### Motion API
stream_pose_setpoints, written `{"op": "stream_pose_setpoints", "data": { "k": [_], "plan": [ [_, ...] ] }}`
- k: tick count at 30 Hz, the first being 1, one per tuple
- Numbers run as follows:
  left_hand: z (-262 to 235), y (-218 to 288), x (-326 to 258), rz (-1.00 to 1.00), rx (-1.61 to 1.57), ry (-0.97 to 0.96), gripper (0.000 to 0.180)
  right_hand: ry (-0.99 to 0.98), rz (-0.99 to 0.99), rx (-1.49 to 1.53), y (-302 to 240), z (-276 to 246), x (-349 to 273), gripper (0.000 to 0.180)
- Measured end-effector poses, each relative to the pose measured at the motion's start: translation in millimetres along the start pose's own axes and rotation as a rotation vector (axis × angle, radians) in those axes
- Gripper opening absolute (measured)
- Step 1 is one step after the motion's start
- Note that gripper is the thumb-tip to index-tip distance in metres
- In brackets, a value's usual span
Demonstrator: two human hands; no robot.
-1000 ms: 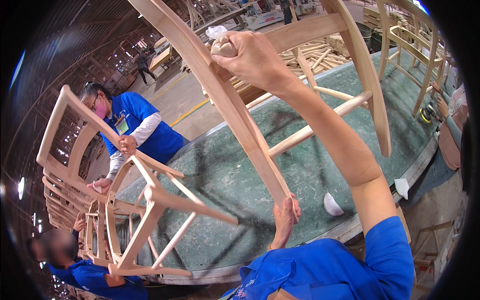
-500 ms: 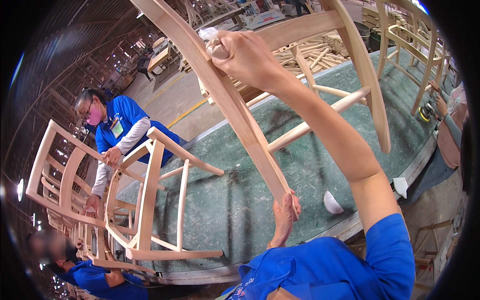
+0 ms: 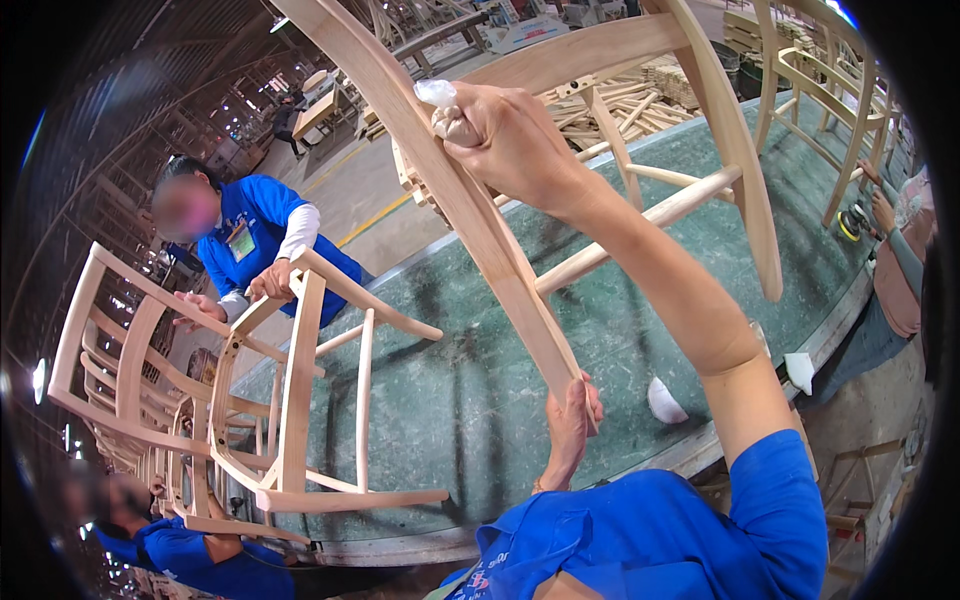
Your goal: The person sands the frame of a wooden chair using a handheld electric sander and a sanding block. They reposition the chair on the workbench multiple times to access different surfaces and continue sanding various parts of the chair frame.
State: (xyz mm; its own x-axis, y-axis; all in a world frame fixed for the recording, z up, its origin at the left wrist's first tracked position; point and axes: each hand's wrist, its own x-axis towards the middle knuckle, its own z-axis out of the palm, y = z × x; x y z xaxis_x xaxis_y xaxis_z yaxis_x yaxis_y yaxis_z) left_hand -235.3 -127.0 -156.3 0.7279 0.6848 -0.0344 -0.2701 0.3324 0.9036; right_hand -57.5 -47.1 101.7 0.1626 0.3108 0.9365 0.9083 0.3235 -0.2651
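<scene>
A pale wooden chair frame (image 3: 490, 240) lies tipped on the green-topped table in front of me. My left hand (image 3: 572, 420) is closed around the near end of its long curved leg. Higher on the same leg, my right hand (image 3: 515, 145) presses a folded white pad (image 3: 436, 93) against the wood, its fingers pinched together. Pale coverings wrap some of those fingertips. The pad's underside is hidden by the hand, so its exact kind cannot be told.
A half-round white pad (image 3: 666, 401) lies on the green tabletop (image 3: 430, 400), a white piece (image 3: 799, 372) at its right edge. Left stands another chair frame (image 3: 290, 390), a co-worker (image 3: 265, 230) holding it. More chairs (image 3: 820, 90) and a person with a sander (image 3: 850, 222) are right.
My right hand and the pad have slid a little down and right along the leg. The left hand keeps its grip. The co-worker's hands have shifted on the other chair.
</scene>
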Motion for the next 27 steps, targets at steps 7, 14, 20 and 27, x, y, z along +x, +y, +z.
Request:
{"op": "stream_pose_setpoints", "data": {
  "k": [7, 14, 20, 27],
  "plan": [
    [0.7, -1.2, 2.4, 0.006, 0.012, -0.002, 0.051, -0.084, 0.186, 0.013, -3.7, -16.1, -25.4, 0.024],
    [8.3, -0.1, 15.4, -0.026, 0.018, 0.016, 0.054, -0.085, 0.84, 0.68, -5.7, -121.6, -145.4, 0.02],
    [33.6, 11.0, 17.6, 0.029, 0.049, -0.006, 0.055, -0.453, 1.393, 0.237, -5.1, -177.9, -399.6, 0.021],
    [43.7, 25.7, 27.6, 0.06, 0.092, 0.013, 0.054, -0.654, 1.361, -0.236, -47.1, -175.6, -501.3, 0.033]
  ]
}}
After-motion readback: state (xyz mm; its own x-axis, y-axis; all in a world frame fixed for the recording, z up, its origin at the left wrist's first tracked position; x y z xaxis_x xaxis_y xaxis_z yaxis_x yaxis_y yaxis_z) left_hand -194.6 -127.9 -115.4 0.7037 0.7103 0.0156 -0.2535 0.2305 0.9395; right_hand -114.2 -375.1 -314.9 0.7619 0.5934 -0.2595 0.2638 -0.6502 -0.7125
